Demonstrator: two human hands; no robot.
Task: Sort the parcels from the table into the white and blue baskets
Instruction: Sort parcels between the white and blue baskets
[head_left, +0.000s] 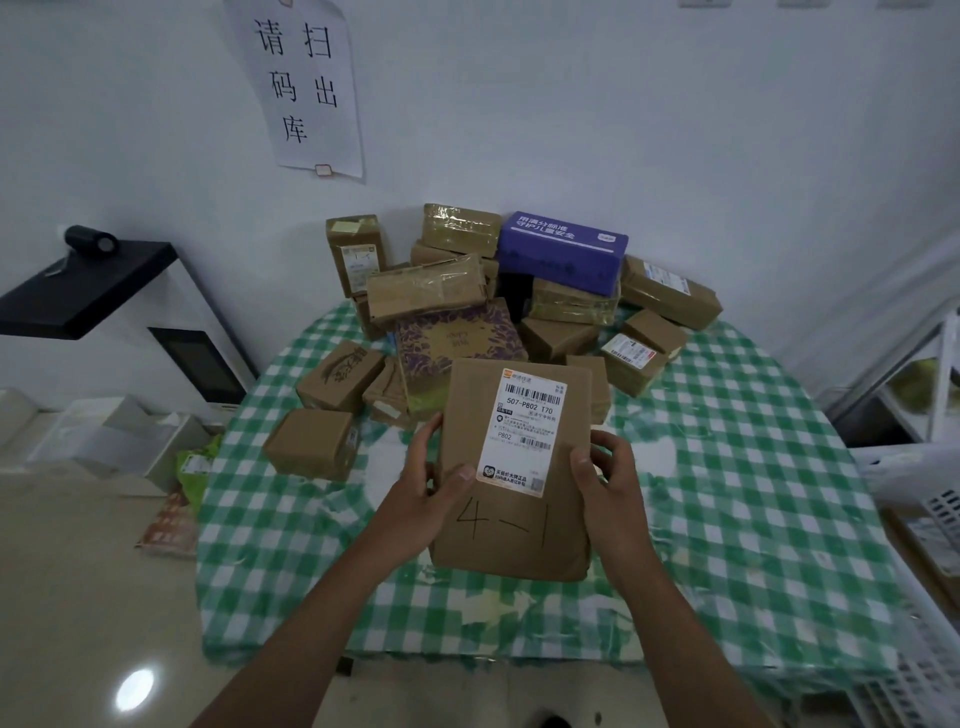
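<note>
Holding item one, head view: a flat brown parcel (511, 467), clasped between both hands above the near half of the worktop (727, 493) with its green-checked cloth. Left hand (423, 488): grip closed on the parcel's left edge, thumb across the face beside the white shipping label (524, 431), fingers behind. Right hand (608, 483): grip closed on the right edge, thumb on the front, fingers curled round the back. Long axis of the parcel: running away from the wrists, label end farthest, the handwritten "4-1" nearest. Label faces the camera, tilted a little. Item two: the heap of unsorted parcels (452, 332), beyond the grip, mostly brown cartons, with one blue-violet box (563, 249) on top at the far side. Item three: white basket (930, 561), well off to the right of the grip at the frame edge, only partly seen, holding what seems to be a parcel. Blue basket: not in view. Judgement: the right hand lies nearer the white basket, so a drop there would swing the parcel rightward, past the worktop edge.
</note>
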